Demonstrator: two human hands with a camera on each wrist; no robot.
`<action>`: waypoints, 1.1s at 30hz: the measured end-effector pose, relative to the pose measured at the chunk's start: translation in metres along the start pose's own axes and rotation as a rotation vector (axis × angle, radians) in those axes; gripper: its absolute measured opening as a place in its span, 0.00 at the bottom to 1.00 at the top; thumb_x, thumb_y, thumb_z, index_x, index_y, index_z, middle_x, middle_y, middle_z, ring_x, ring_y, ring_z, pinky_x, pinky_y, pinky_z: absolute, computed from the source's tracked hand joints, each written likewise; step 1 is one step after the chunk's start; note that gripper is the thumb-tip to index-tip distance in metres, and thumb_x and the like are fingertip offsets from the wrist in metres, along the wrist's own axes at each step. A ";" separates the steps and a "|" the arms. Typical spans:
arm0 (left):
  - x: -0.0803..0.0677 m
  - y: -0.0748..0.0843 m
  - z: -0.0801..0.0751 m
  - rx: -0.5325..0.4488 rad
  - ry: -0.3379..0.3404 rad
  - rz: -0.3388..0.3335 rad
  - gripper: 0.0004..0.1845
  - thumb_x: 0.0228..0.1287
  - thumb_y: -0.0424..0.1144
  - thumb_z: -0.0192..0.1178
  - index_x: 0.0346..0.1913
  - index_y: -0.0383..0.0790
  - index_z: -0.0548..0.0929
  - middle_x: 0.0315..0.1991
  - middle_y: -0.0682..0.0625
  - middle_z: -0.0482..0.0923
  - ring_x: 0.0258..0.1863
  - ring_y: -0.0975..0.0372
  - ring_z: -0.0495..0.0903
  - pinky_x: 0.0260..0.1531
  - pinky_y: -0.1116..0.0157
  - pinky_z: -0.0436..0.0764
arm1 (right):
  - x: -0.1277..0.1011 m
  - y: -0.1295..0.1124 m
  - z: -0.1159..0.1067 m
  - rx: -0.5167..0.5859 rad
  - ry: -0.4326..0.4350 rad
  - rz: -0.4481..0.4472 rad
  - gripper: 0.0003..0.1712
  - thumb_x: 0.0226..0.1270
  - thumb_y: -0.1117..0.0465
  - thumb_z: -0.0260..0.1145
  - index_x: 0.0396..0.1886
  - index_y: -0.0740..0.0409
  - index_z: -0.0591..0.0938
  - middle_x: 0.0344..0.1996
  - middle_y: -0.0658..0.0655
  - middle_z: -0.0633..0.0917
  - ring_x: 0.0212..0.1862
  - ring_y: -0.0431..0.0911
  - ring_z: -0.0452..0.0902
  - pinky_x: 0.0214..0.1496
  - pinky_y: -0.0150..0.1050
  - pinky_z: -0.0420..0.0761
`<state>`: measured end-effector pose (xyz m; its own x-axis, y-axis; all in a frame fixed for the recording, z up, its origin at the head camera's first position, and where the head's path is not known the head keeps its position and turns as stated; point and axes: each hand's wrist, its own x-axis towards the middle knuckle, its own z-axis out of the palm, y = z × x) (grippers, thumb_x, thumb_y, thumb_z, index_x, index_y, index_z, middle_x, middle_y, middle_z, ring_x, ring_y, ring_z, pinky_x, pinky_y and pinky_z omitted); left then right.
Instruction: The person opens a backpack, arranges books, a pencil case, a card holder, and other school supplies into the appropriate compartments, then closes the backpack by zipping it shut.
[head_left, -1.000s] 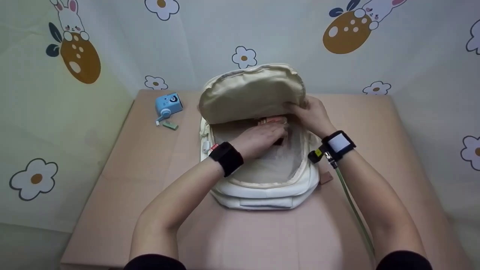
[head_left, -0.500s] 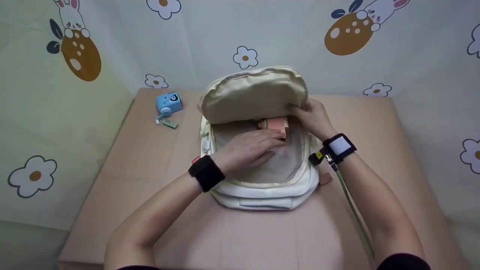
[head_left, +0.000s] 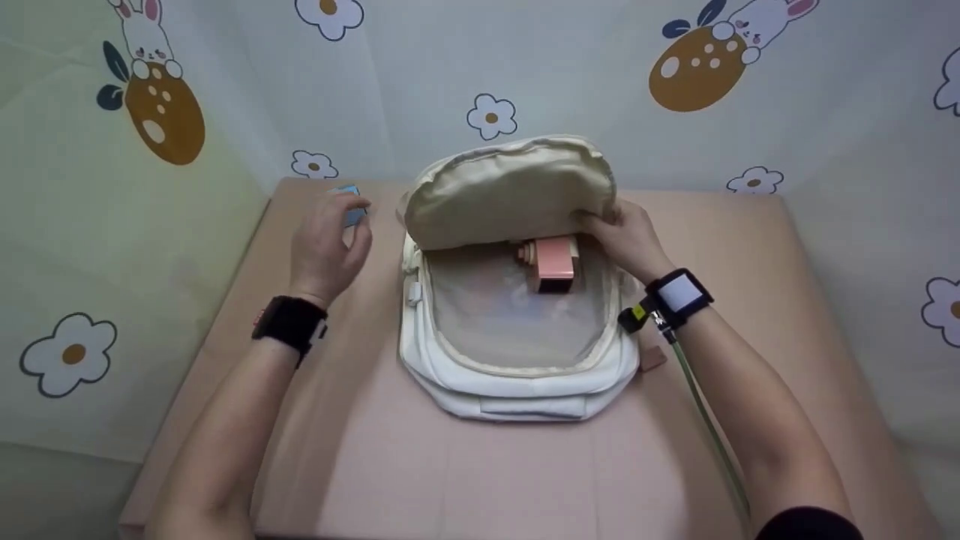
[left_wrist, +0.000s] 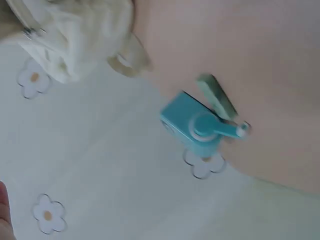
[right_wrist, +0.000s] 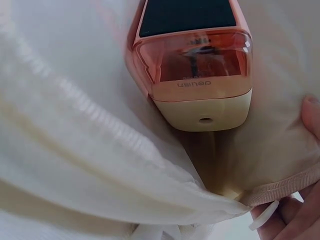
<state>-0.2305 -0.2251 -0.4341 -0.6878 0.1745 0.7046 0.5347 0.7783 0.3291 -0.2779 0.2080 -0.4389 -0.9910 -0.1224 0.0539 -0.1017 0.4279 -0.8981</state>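
**Open backpack on table, two hands, two sharpeners**

Item 1. Left hand [head_left: 324, 241]: raised above the table's [head_left: 247, 352] far left corner, forearm running up from the near left edge, wrist in a black band. Fingers loosely curled and apart, grasping nothing. It hovers just over the blue sharpener [head_left: 352, 214], which it mostly hides in the head view.

Item 2. Blue sharpener [left_wrist: 195, 127]: box-shaped, with a crank handle, standing near the far left corner. A small green piece [left_wrist: 216, 94] lies just beside it; what it is cannot be told.

Item 3. Backpack [head_left: 517, 375]: cream-white, lying flat at the table's middle, main compartment open, flap [head_left: 510, 187] lifted toward the far edge.

Item 4. Pink sharpener [head_left: 553, 262]: inside the open compartment, at its far end under the flap; pink body, cream end [right_wrist: 205, 107].

Item 5. Right hand [head_left: 626, 238]: forearm stretched from the near right corner, fingers clenched round the flap's right rim, holding it up.
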 end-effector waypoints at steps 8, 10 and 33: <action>0.005 -0.069 0.015 0.281 -0.541 -0.260 0.32 0.80 0.42 0.46 0.78 0.28 0.57 0.78 0.32 0.54 0.78 0.41 0.50 0.76 0.47 0.48 | -0.002 0.003 0.004 0.010 0.005 -0.013 0.35 0.59 0.34 0.74 0.53 0.57 0.85 0.49 0.55 0.87 0.51 0.47 0.82 0.60 0.45 0.78; 0.002 -0.082 0.021 0.331 -0.641 -0.287 0.34 0.81 0.44 0.43 0.78 0.26 0.53 0.79 0.29 0.48 0.79 0.39 0.45 0.77 0.47 0.44 | -0.002 0.003 0.007 0.011 -0.006 -0.014 0.34 0.60 0.35 0.74 0.53 0.57 0.85 0.48 0.55 0.87 0.51 0.46 0.83 0.59 0.44 0.78; 0.013 -0.100 0.026 0.252 -0.804 -0.563 0.34 0.81 0.44 0.34 0.78 0.22 0.46 0.78 0.24 0.42 0.75 0.32 0.47 0.74 0.41 0.49 | 0.000 0.008 0.002 0.015 -0.005 0.012 0.35 0.61 0.35 0.74 0.55 0.57 0.85 0.49 0.56 0.87 0.51 0.47 0.82 0.57 0.44 0.79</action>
<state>-0.3056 -0.2850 -0.4740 -0.9842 0.0255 -0.1750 -0.0241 0.9610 0.2754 -0.2781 0.2091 -0.4469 -0.9917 -0.1217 0.0407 -0.0882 0.4160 -0.9051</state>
